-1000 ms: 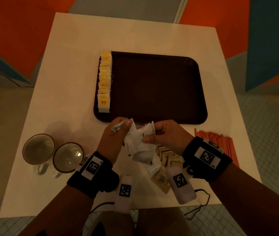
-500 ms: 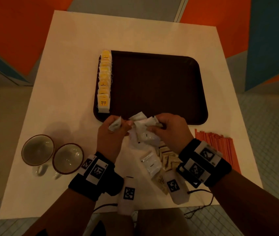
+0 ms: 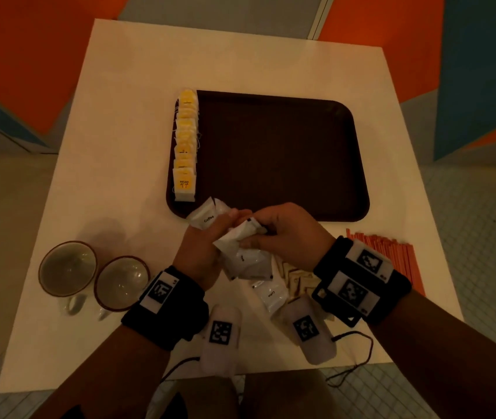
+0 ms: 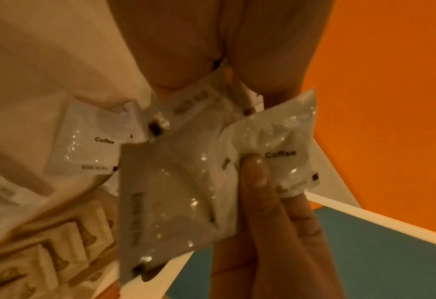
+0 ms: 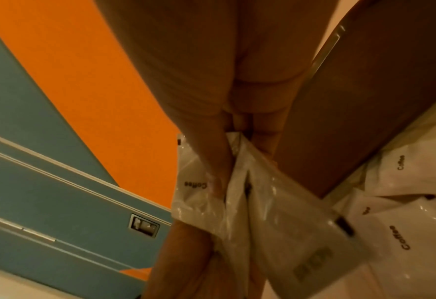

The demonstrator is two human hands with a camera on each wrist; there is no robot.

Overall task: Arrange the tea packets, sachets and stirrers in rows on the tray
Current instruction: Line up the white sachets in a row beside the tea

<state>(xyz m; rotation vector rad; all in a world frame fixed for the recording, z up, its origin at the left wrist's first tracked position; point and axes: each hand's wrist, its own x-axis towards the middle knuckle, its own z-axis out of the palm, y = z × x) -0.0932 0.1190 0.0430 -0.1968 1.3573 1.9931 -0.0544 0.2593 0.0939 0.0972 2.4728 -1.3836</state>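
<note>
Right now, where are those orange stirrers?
In the head view the orange stirrers lie in a bundle on the table, off the tray, just past its near right corner and beside the right hand.

**Count of items on the table**

Tray (image 3: 271,158): 1. Cups (image 3: 68,269): 2, side by side. Tea packets (image 3: 184,146): one overlapped row, roughly 8; exact number unclear. Coffee sachets (image 3: 242,252): at least 4 visible. Brown sachets (image 3: 296,276): several, partly hidden. Orange stirrers (image 3: 392,252): a bundle, too many to count.
</note>
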